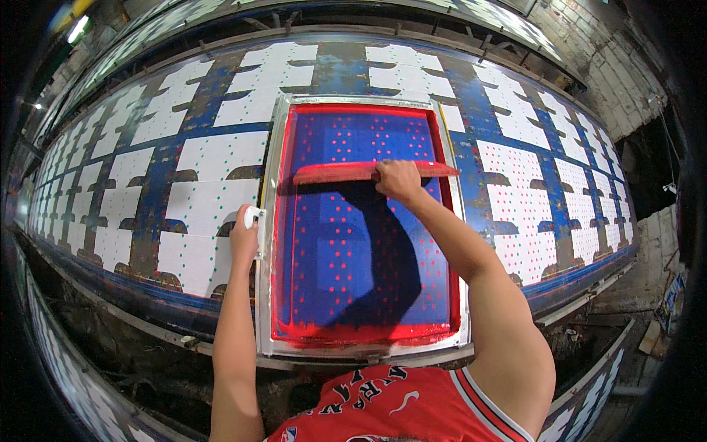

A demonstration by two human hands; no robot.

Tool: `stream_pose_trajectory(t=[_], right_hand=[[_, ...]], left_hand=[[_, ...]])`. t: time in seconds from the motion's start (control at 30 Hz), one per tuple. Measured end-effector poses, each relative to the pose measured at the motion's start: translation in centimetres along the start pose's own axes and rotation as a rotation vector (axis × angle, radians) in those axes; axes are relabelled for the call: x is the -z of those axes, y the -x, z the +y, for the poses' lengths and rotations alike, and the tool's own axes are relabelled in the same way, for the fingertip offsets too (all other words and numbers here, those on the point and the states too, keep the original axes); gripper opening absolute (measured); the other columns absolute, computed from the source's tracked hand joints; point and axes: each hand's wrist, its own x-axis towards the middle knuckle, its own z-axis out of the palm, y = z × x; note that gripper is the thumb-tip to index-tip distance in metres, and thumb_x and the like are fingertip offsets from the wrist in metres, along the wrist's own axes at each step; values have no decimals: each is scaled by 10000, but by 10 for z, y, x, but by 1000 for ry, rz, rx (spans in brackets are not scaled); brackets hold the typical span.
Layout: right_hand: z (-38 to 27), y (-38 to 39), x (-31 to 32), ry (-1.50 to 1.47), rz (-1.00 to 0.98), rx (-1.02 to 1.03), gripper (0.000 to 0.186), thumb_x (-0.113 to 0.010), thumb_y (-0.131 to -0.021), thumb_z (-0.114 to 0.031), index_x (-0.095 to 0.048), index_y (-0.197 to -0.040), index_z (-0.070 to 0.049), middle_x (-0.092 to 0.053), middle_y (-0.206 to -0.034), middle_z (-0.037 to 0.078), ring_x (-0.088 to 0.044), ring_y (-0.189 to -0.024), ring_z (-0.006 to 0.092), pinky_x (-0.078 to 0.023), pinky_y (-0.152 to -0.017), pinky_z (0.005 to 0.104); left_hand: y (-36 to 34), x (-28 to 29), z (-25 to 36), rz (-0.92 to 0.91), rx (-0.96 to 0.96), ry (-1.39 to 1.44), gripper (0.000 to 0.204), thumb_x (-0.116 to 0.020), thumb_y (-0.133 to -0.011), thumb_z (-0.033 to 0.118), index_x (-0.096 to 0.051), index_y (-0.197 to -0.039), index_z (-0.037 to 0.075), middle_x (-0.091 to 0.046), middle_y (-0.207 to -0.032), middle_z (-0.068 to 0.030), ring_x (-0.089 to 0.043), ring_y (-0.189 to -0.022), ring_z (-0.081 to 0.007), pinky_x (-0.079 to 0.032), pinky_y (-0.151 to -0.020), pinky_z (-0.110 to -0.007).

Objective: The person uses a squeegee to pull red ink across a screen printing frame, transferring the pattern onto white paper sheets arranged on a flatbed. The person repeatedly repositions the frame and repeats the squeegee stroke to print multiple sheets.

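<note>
A screen printing frame (266,295) with pale metal sides lies on the long printing table. Its blue mesh (346,250) shows rows of red dots, and red ink lines the inner edges. My right hand (398,180) is closed around a red-coated squeegee (331,174), which lies crosswise over the upper part of the mesh. The squeegee's lower edge and its contact with the mesh are hard to make out. At the frame's left side, my left hand (244,234) is wrapped round a white handle (253,216). My right arm casts a dark shadow across the mesh.
White cut pieces (210,195) with green dots cover the table left of the frame. Pieces to the right (519,214) carry red dots too. Another printing table runs along the far side, and a block wall (589,59) stands at the right.
</note>
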Motion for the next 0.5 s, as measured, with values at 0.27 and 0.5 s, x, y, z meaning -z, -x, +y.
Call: stream_pose_trajectory(t=[0.27, 0.5], right_hand=[[56, -114, -22, 49, 67, -75, 222, -683, -726, -249, -768, -857, -92, -743, -836, 178, -746, -812, 357, -588, -703, 490], [76, -149, 5, 81, -7, -39, 231, -674, -741, -254, -784, -883, -109, -749, -900, 195, -746, -871, 363, -593, -741, 488]], left_hand=[[11, 1, 16, 32, -30, 34, 501, -598, -946, 43, -547, -1413, 218, -692, -944, -150, -620, -624, -242, -467, -549, -392], [12, 1, 17, 26, -37, 57, 498, -593, -948, 33, -546, -1411, 211, -676, -930, -142, -599, -612, -222, -462, -535, -372]])
